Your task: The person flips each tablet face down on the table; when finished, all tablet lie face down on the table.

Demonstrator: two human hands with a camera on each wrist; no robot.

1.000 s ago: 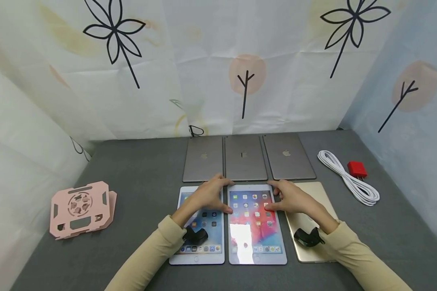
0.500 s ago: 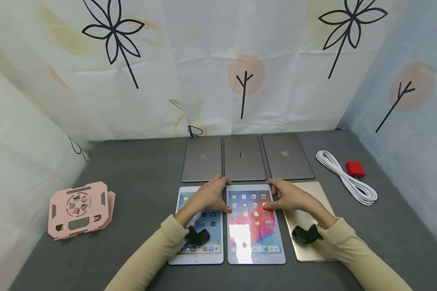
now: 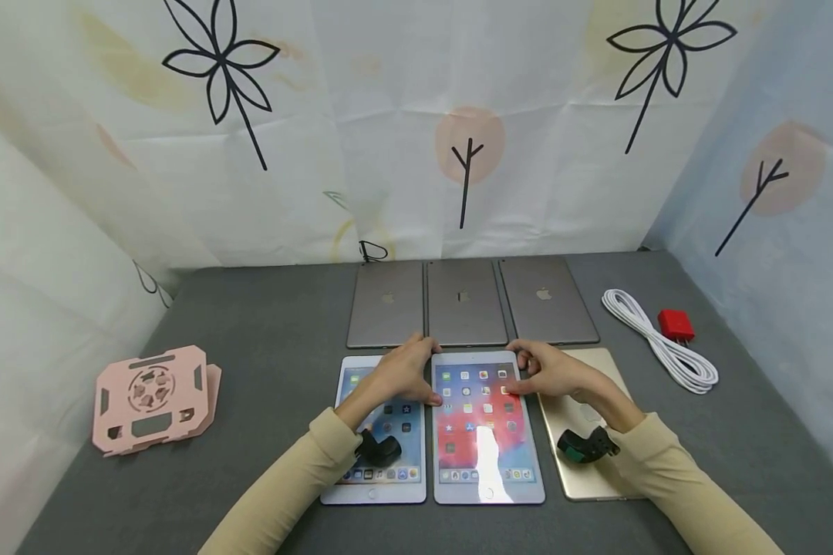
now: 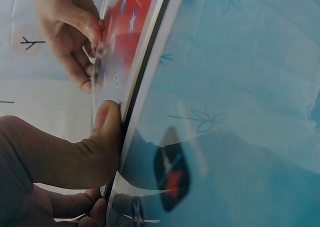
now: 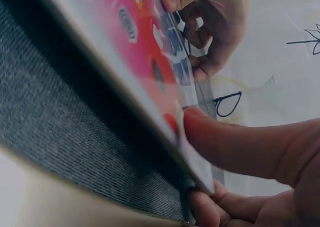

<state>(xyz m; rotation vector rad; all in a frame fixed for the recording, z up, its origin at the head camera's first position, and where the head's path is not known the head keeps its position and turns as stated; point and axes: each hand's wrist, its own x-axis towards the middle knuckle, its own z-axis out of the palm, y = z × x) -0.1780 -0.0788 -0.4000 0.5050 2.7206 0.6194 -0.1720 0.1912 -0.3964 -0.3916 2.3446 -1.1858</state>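
Observation:
A white-framed tablet [image 3: 465, 443] lies screen up in the middle of the table in the head view, its home screen lit. My left hand [image 3: 404, 371] holds its top left corner, thumb on the edge. At the top right corner, my right hand [image 3: 555, 374] pinches the tablet; the right wrist view shows the thumb [image 5: 225, 142] on the screen side and fingers curled beneath. Under my left wrist is another lit white tablet [image 3: 396, 455], partly hidden by the hand. A gold tablet [image 3: 586, 482] lies face down below my right forearm.
Behind, three grey tablets [image 3: 467, 308] lie back up in a row. A coiled white cable [image 3: 666, 351] and red charger plug [image 3: 676, 324] are at the right. A pink folding stand [image 3: 154, 401] sits at the left. Patterned fabric walls [image 3: 389, 139] enclose the table.
The glare on the middle tablet's screen has shifted right and narrowed, as if its tilt changed slightly. Both hands keep their places at its top corners.

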